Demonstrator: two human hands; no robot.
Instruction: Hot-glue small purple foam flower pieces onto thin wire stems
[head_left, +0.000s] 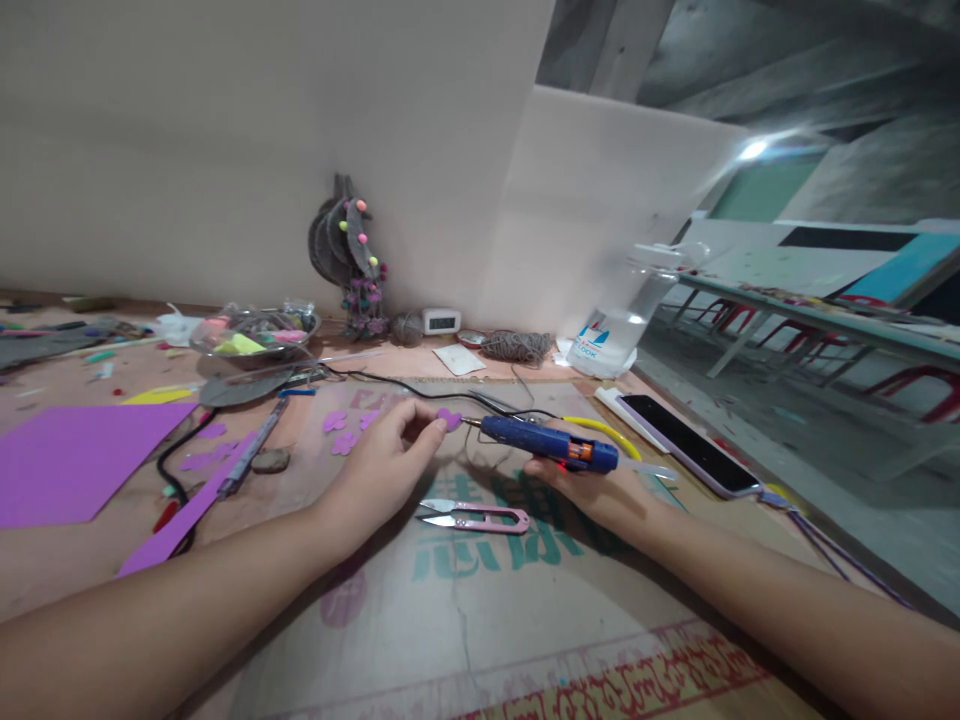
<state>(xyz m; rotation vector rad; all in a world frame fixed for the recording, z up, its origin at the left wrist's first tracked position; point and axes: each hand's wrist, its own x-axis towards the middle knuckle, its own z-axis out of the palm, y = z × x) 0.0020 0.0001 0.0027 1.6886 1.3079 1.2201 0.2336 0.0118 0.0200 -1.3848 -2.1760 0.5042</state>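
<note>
Between the thumb and fingers of my left hand [394, 455] is a small purple flower cutout [449, 419]. My right hand [596, 490] is wrapped round a blue hot glue gun [547, 441], whose metal nozzle points left and meets or nearly meets the cutout. A clear glue stick [651, 469] juts from the gun's back end. Pink thread snips [480, 517] lie on the cardboard [420, 640] below and between my hands. Several more purple flower cutouts [344, 442] rest just left of my left hand.
On the left lie a purple sheet [82, 460], a purple strip [187, 515], a pen [253, 450] and a stone [271, 460]. Behind are a bowl of bits [259, 335], a grey felt ornament [345, 250], a small clock [441, 321], grey yarn [517, 346] and a plastic jug [619, 315]. A phone [690, 445] lies right.
</note>
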